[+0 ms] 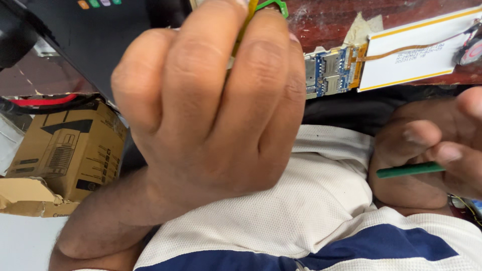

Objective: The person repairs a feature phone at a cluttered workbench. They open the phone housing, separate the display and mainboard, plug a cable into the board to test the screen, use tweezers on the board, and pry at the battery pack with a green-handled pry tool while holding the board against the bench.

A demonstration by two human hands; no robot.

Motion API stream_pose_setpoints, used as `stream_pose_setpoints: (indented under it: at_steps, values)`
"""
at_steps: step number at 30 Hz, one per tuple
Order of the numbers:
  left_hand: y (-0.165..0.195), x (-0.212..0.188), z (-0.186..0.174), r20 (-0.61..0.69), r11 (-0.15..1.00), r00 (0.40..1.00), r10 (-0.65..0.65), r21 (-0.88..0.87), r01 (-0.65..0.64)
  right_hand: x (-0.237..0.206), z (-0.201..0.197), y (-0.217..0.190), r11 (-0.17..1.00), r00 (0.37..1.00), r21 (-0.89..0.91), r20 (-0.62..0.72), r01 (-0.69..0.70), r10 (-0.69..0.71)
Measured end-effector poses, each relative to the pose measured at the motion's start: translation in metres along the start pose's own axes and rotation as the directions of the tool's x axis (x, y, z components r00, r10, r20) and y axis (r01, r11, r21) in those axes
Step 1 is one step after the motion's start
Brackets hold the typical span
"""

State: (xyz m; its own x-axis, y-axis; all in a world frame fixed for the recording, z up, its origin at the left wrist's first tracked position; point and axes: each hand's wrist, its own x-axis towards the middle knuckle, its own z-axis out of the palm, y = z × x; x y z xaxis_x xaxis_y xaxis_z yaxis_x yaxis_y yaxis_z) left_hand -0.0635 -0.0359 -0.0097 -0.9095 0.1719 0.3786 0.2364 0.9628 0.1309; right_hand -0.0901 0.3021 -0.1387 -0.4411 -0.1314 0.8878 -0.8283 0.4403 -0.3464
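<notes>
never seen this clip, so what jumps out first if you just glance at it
The left hand fills the middle of the view, closed into a fist on a thin yellow-green piece near the top edge. At the right edge, the right hand pinches a slim green stick. Behind them, top right, a blue circuit board joined to a white flat panel lies on the dark worn table.

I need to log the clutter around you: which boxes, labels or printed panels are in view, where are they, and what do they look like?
Cardboard box: lower left beside the left hand, brown, tilted, with a black line drawing and small print.
White panel: upper right on the table, flat rectangle with yellow edges and small dark print, joined to a blue circuit board.
Dark device: upper left, black, with coloured buttons at the top edge.
</notes>
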Motion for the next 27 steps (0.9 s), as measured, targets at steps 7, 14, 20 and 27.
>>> stream_pose_setpoints:
  at_steps: [7, 14, 20, 27]
  values:
    - [-0.003, -0.001, -0.003, -0.035, 0.998, 0.999, -0.04, 0.048, 0.042, 0.067, -0.002, -0.04, 0.99, 0.628, 0.109, 0.778, -0.085, -0.032]
    - [-0.004, -0.003, -0.002, -0.008, 0.999, 1.0, -0.027, 0.022, 0.028, 0.082, 0.026, -0.038, 0.998, 0.477, 0.062, 0.877, 0.003, -0.056]
    - [-0.002, -0.005, -0.007, 0.008, 1.0, 1.0, -0.014, 0.005, 0.014, 0.066, 0.026, -0.023, 0.98, 0.605, 0.132, 0.771, 0.151, -0.197]
    - [-0.006, -0.007, -0.012, -0.017, 0.999, 1.0, -0.019, 0.03, 0.019, 0.078, 0.019, -0.036, 0.997, 0.535, 0.081, 0.842, 0.001, -0.069]
